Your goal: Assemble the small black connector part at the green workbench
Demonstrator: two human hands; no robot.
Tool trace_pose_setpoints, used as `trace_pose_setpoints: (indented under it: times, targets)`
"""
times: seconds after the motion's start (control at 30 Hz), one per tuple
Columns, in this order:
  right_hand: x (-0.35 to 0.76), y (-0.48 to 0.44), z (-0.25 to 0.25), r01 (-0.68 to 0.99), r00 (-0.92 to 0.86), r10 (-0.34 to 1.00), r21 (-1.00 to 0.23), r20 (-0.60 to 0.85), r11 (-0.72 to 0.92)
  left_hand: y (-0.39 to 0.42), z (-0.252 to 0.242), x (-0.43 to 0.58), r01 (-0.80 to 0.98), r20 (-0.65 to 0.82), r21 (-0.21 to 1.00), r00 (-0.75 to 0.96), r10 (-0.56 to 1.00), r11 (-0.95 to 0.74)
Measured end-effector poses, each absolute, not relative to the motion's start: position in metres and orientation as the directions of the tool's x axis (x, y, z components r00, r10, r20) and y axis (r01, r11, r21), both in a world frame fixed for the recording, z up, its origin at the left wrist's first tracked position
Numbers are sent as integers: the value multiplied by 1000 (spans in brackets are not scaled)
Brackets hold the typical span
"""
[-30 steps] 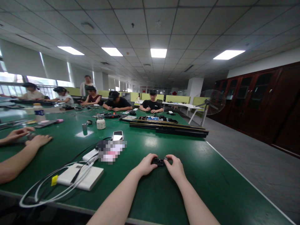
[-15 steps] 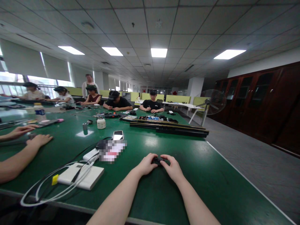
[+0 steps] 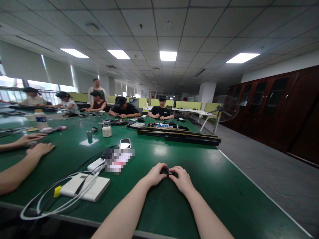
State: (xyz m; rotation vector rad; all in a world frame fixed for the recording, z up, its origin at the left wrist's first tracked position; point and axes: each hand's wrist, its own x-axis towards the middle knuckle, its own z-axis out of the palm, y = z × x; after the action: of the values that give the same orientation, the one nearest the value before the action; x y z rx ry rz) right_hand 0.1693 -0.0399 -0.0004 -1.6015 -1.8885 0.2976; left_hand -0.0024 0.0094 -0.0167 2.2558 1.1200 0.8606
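My left hand (image 3: pixel 156 175) and my right hand (image 3: pixel 182 179) rest on the green table (image 3: pixel 224 196) and meet over a small black object (image 3: pixel 167 171). Both hands have fingers curled round it, the left from the left side, the right from the right. Only its top shows between the fingertips, so its shape is unclear. Both forearms reach in from the bottom edge of the view.
A white box (image 3: pixel 86 188) with looped white cables (image 3: pixel 45 205) lies to the left, with a phone (image 3: pixel 125 143) behind. Another person's hands (image 3: pixel 37 149) rest at far left. Long black bars (image 3: pixel 179 136) lie mid-table. Several people sit at the far end. A fan (image 3: pixel 224 109) stands right.
My right hand has slid a little left, closing in on the black object so that less of it shows. The left hand has hardly moved.
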Motion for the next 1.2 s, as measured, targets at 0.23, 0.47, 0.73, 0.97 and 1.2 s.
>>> trace_pose_setpoints:
  times: [0.23, 0.47, 0.73, 0.97, 1.2]
  targets:
    - [167, -43, 0, 836, -62, 944, -500, 324, 227, 7, -13, -1, 535, 317, 638, 472, 822, -554]
    - [170, -40, -2, 786, -78, 941, -560, 331, 262, 6, -13, -1, 546, 323, 628, 467, 823, -555]
    - [174, -35, -9, 662, -53, 939, -692, 339, 287, 5, -11, -2, 556, 316, 618, 472, 823, -556]
    - [174, -36, -6, 664, -40, 946, -699, 323, 266, 4, -11, -2, 551, 314, 627, 468, 826, -550]
    - [174, -36, -7, 663, -43, 948, -700, 316, 263, 5, -12, -2, 545, 324, 625, 471, 821, -559]
